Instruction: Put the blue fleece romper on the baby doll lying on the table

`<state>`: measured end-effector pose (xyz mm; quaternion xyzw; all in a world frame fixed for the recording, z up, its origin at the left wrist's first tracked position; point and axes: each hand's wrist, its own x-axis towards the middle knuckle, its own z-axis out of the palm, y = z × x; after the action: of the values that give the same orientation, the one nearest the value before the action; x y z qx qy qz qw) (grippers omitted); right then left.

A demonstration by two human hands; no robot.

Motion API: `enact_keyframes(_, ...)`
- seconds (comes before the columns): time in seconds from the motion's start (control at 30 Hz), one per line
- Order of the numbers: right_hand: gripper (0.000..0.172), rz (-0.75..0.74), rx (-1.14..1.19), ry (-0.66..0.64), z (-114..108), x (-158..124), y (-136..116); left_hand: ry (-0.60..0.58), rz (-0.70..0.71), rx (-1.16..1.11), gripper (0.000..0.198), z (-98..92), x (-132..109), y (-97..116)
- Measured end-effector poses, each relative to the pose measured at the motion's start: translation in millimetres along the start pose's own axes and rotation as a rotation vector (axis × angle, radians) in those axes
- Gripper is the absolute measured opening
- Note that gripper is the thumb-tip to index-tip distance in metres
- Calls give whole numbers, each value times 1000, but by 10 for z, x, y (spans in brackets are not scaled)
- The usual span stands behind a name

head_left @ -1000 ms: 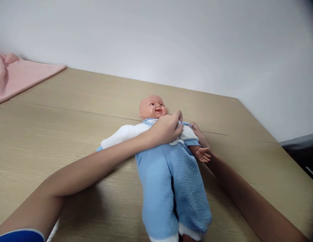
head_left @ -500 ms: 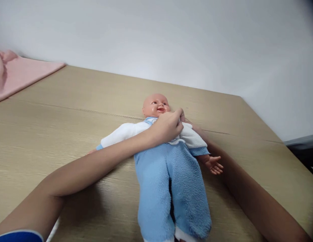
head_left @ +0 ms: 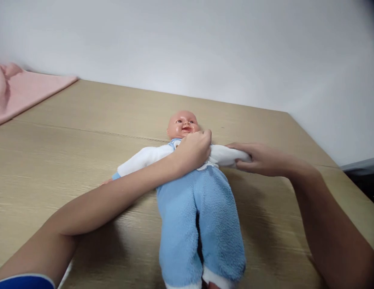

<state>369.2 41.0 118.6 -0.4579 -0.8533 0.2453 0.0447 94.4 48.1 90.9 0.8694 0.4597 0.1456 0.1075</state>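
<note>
A baby doll (head_left: 201,216) in a light blue and white outfit lies on its back on the table, head pointing away from me. My left hand (head_left: 194,150) is closed at the doll's upper chest, just below the chin, gripping the outfit near the shoulder. The fingertips there are mostly hidden. Off to the right, my right hand (head_left: 256,158) is closed around the end of the doll's white sleeve (head_left: 227,155), with the arm stretched out sideways. The doll's hand on that side is out of sight. Its other arm extends to the left, partly behind my forearm.
The wooden table (head_left: 69,160) has a seam running across it. A pink cloth (head_left: 33,86) lies at the far left corner. Behind the table rises a pale wall (head_left: 187,48). A dark object (head_left: 363,176) stands beyond the right edge.
My right hand has come from behind the doll's shoulder out to the sleeve end and grips it. The doll's arm has swung up and outward. My left hand stays at the chest.
</note>
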Motion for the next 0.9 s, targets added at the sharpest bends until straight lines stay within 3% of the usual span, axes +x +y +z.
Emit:
enact_keyframes(0.2, 36, 128, -49, -135, 185, 171, 25, -51, -15, 70, 29, -39, -55, 27)
enact_keyframes(0.37, 50, 70, 43, -162, 290, 241, 58, -60, -11, 92, 27, -32, -52, 30)
enact_keyframes(0.43, 54, 37, 84, -155, 306, 237, 82, -58, -11, 99, 27, -15, -47, 21)
enact_keyframes(0.57, 41, 107, 57, -122, 280, 159, 182, -56, -20, 117, 28, 22, -44, -1)
enact_keyframes(0.7, 39, 107, 29, -164, 229, 112, 311, -54, -45, 130, 30, 28, -40, -4)
enact_keyframes(0.8, 36, 106, -146, -95, 223, 118, 380, -47, -35, 124, 27, 9, -40, -37)
enact_keyframes(0.9, 43, 16, -283, 89, 235, 82, 318, -35, 40, 13, 27, -27, -87, -125)
